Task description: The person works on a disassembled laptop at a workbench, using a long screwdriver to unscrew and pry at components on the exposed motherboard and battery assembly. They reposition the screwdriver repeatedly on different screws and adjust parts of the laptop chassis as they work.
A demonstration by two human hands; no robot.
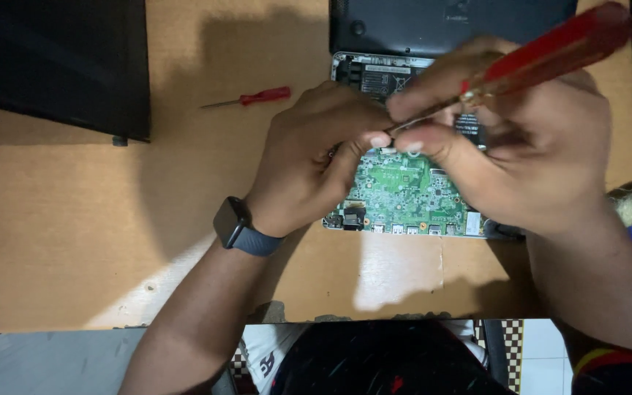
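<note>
A red screwdriver [543,55] is being gripped by the right hand [521,146], its tip pinched steady by the left hand [316,157] above the circuit board [404,190].

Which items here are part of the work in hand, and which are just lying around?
In use:
- large red-handled screwdriver, gripped by the right hand
- green circuit board in the opened device, under both hands
- left hand, fingertips at the screwdriver tip

Lying about:
- small red screwdriver on the wooden table
- black panel, far left
- dark cover behind the board
</note>
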